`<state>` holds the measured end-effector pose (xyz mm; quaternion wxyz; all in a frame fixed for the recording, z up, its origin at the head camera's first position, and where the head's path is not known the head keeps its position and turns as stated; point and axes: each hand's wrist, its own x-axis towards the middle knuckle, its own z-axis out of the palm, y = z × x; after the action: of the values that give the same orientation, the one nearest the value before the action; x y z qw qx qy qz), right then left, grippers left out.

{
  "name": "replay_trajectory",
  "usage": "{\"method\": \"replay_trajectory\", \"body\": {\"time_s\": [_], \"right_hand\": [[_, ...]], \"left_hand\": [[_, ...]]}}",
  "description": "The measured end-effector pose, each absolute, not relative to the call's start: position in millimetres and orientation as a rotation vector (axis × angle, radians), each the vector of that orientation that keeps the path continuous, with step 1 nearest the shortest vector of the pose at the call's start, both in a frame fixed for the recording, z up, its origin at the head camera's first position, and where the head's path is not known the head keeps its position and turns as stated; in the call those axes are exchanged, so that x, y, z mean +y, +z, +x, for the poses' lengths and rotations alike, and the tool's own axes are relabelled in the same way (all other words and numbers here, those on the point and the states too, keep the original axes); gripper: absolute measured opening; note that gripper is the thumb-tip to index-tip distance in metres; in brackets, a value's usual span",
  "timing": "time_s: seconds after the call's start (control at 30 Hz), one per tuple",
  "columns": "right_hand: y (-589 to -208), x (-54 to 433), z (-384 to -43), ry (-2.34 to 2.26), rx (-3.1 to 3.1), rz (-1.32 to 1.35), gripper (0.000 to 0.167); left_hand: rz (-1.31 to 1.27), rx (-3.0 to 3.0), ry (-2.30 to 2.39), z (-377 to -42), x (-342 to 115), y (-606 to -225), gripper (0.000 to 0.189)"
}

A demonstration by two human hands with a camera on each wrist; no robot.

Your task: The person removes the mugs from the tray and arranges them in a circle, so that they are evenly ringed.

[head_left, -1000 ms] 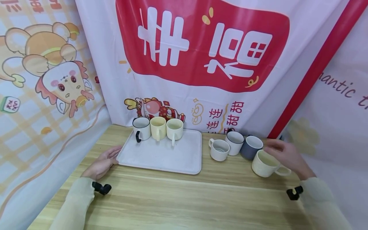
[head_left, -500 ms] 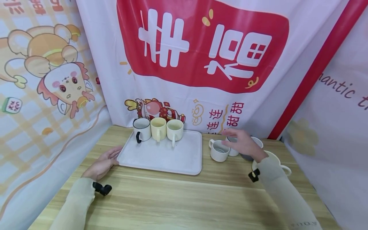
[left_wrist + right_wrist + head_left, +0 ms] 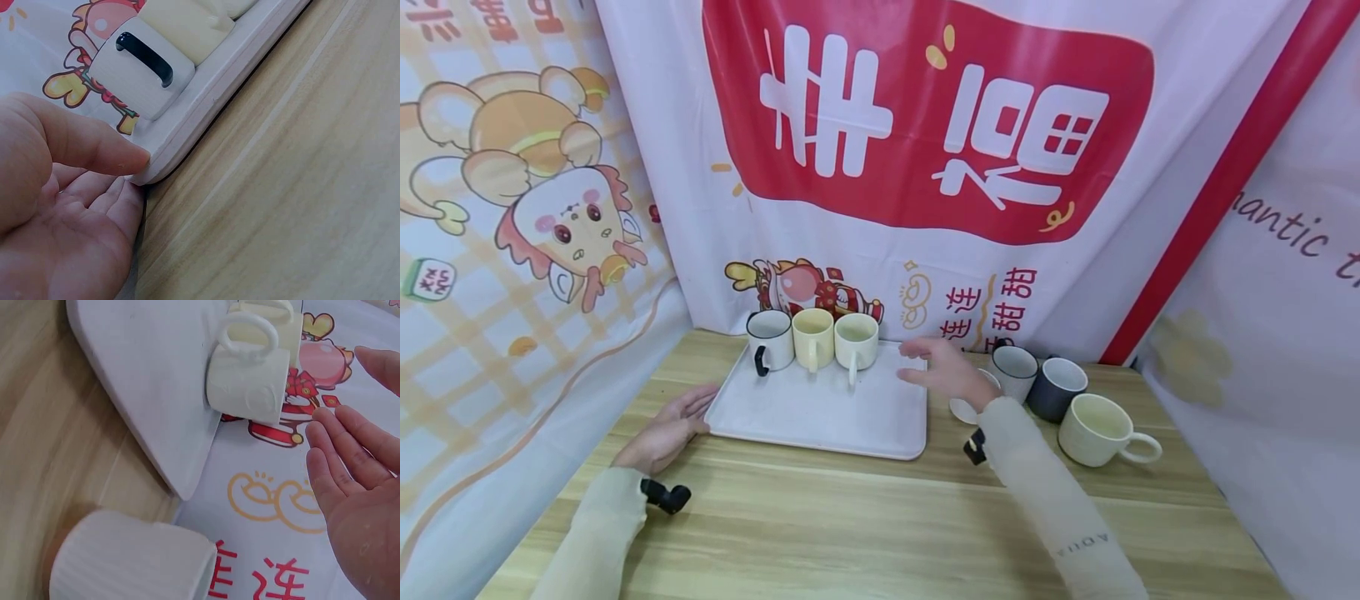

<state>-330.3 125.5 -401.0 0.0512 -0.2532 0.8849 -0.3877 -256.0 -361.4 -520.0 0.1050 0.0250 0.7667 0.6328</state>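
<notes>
At the left edge of the white tray (image 3: 820, 417), my left hand (image 3: 666, 429) holds its front corner. In the left wrist view the thumb (image 3: 119, 153) lies on the rim and the other fingertips are hidden by the tray. My right hand (image 3: 947, 367) hovers with nothing in it over the tray's right end, fingers extended. Along the tray's back stand a black-rimmed white mug (image 3: 771, 337), a pale yellow mug (image 3: 812, 337) and a cream mug (image 3: 856, 342). Right of the tray, a small white cup (image 3: 964, 410) is partly hidden by my right hand.
Farther right stand a second black-rimmed mug (image 3: 1015, 371), a dark grey-blue mug (image 3: 1056, 390) and a larger cream mug (image 3: 1097, 429). A printed cloth (image 3: 925, 275) hangs behind the wooden table (image 3: 820, 533).
My right hand has swept left from above the larger cream mug, across the other cups, to the tray's right end. My left hand and the mugs have stayed put.
</notes>
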Motion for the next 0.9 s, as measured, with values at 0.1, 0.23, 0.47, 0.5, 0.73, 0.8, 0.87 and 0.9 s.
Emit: {"method": "replay_trajectory", "body": {"time_s": [0.1,0.23,0.47,0.5,0.73,0.8,0.87,0.9], "right_hand": [[-414.0,107.1,-335.4,-1.194,2.697,-0.774,0.048],[-433.5,85.0,-341.8,-1.227,2.687,-0.762,0.047],[-465.6,54.6,-349.4,-1.386,2.65,-0.677,0.044],[-469.9,50.9,-350.5,-1.42,2.644,-0.654,0.043],[-492.8,30.0,-354.9,-1.632,2.597,-0.514,0.034],[-496.3,24.9,-355.5,-1.666,2.583,-0.484,0.033],[-499.6,20.2,-356.6,-1.679,2.582,-0.459,0.032],[-500.9,17.9,-357.4,-1.687,2.582,-0.451,0.031]], "left_hand": [[0.096,2.259,1.865,-255.3,-362.2,-520.2,0.089],[0.107,2.245,1.882,-254.1,-361.2,-519.5,0.089],[0.092,2.213,1.929,-253.9,-359.2,-517.8,0.089],[0.091,2.21,1.933,-253.8,-358.9,-517.4,0.089],[0.08,2.22,1.919,-252.7,-359.2,-517.9,0.088],[0.079,2.227,1.913,-252.5,-359.5,-518.1,0.088],[0.081,2.231,1.911,-252.3,-359.7,-518.1,0.088],[0.082,2.232,1.91,-252.2,-359.9,-517.9,0.088]]}}
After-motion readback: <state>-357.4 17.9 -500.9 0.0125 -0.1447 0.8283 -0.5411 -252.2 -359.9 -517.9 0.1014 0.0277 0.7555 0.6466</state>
